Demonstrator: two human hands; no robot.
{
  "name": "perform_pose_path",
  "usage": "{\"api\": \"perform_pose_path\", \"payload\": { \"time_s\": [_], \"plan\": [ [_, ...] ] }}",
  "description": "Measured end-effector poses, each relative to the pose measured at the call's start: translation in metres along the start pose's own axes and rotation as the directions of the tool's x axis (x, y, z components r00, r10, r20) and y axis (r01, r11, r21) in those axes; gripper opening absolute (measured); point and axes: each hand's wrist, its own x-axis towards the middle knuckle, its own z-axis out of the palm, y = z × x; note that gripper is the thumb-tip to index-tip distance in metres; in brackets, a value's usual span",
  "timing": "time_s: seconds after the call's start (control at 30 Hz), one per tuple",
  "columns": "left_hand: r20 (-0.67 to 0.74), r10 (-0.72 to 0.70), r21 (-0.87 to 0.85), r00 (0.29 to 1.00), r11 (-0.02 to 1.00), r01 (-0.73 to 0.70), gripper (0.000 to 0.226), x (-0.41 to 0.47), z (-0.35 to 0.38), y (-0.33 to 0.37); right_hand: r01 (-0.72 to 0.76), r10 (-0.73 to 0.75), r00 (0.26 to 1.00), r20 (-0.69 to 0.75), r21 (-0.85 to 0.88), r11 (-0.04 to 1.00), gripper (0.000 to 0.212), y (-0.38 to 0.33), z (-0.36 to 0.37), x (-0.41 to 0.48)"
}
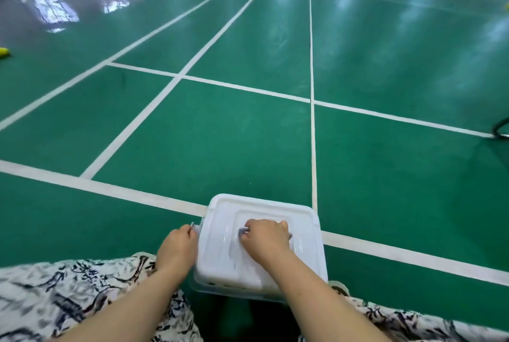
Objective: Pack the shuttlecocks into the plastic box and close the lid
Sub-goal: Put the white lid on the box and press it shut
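Patterned skirt [68, 295] nearest. Right hand [265, 237] clenched on lid handle [243, 230]; left hand [179, 245] gripping side latch [196, 227]. Press lid [300, 234] level, snap latch fully.

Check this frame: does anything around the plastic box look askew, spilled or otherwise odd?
Nothing stands out. The lid sits squarely on the plastic box, with the right hand on its top handle and the left hand at the left side latch. No loose shuttlecocks show on the green floor near it.
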Motion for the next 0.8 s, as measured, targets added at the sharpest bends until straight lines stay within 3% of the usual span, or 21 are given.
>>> {"api": "perform_pose_path", "payload": {
  "time_s": [0.2, 0.5, 0.8],
  "plan": [
    [-0.001, 0.004, -0.07, 1.0, 0.998, -0.004, 0.047, 0.003, 0.009, 0.001, -0.013, 0.013, 0.999, 0.048, 0.005, 1.0, 0.034, -0.011, -0.001, -0.005],
    [-0.033, -0.015, -0.016, 0.999, 1.0, 0.015, 0.05, 0.003, 0.017, 0.001, 0.077, -0.078, 0.997, -0.017, -0.06, 0.995, 0.027, -0.01, 0.0, 0.004],
    [-0.059, -0.087, 0.047, 0.994, 0.995, 0.09, 0.037, -0.008, 0.016, 0.001, 0.15, -0.154, 0.987, -0.05, -0.085, 0.985, 0.03, -0.003, 0.01, 0.003]
  ]
}}
